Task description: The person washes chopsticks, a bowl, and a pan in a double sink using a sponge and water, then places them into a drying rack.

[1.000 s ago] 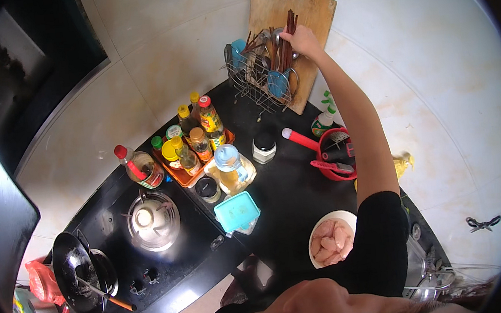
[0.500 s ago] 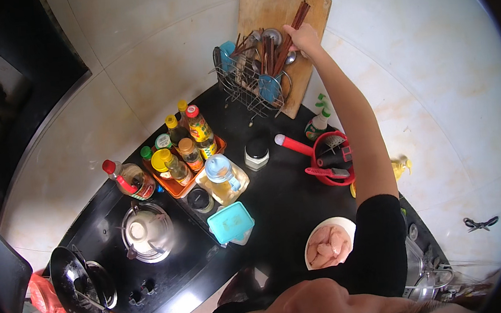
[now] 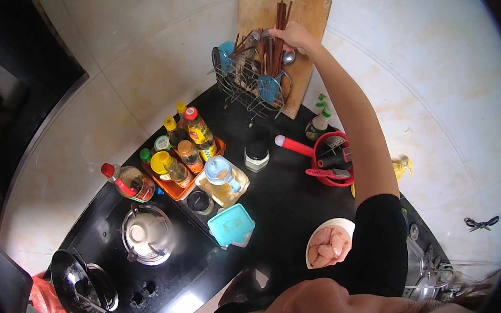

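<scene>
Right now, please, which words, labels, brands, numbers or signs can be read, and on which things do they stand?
No text is clear enough to quote.
Red-capped bottle with yellow label: printing too small.
Large bottle with red handle: label too small and blurred.
White round lid: markings too small.
Spray bottle: label too small.

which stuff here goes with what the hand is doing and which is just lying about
In hand, or right by it:
- right hand
- dark chopsticks it grips
- blue holder
- wire rack

Seemingly just lying about:
- wok
- raw meat
- turquoise-lidded box
- black-lidded jar
</scene>
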`<move>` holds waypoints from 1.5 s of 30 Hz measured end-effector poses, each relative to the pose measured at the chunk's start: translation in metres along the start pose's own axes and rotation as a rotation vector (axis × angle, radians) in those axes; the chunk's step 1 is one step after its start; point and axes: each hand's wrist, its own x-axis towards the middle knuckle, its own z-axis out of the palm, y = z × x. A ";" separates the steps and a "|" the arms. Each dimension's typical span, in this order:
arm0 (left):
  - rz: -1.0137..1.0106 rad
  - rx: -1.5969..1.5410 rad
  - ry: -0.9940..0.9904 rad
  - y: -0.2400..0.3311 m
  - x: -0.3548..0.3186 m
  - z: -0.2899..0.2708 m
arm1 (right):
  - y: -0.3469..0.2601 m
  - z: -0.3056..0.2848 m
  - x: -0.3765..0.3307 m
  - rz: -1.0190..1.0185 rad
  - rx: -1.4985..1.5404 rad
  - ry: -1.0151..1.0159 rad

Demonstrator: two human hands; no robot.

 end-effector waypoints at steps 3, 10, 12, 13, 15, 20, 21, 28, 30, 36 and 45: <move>0.010 -0.010 0.004 0.003 0.002 -0.002 | 0.023 -0.006 0.008 -0.025 0.134 -0.022; 0.024 -0.033 0.006 0.012 0.005 -0.002 | 0.036 0.008 0.021 -0.190 -0.253 -0.119; 0.041 -0.022 0.002 0.020 0.007 -0.003 | 0.052 0.030 0.024 -0.231 -0.403 0.070; 0.043 -0.023 0.002 0.021 0.006 -0.002 | 0.051 0.039 0.019 -0.236 -0.416 0.155; 0.042 -0.020 0.002 0.026 0.007 -0.003 | 0.051 0.041 0.007 -0.175 -0.269 0.183; 0.050 -0.035 0.008 0.028 0.005 -0.001 | 0.007 0.055 -0.007 -0.421 -0.088 0.707; 0.052 -0.039 0.009 0.024 0.004 0.001 | -0.019 0.048 -0.010 -0.491 -0.088 0.787; 0.123 -0.004 0.016 0.021 0.010 -0.014 | 0.022 0.064 0.005 -0.768 -0.605 0.506; 0.154 0.026 0.032 0.020 0.010 -0.022 | 0.047 0.068 -0.005 -0.684 -0.707 0.497; 0.285 -0.032 0.033 0.005 -0.001 -0.031 | -0.026 0.009 -0.113 -0.828 -0.377 0.666; 0.387 -0.325 -0.479 0.048 0.001 -0.026 | 0.200 -0.182 -0.433 -0.035 -0.293 0.313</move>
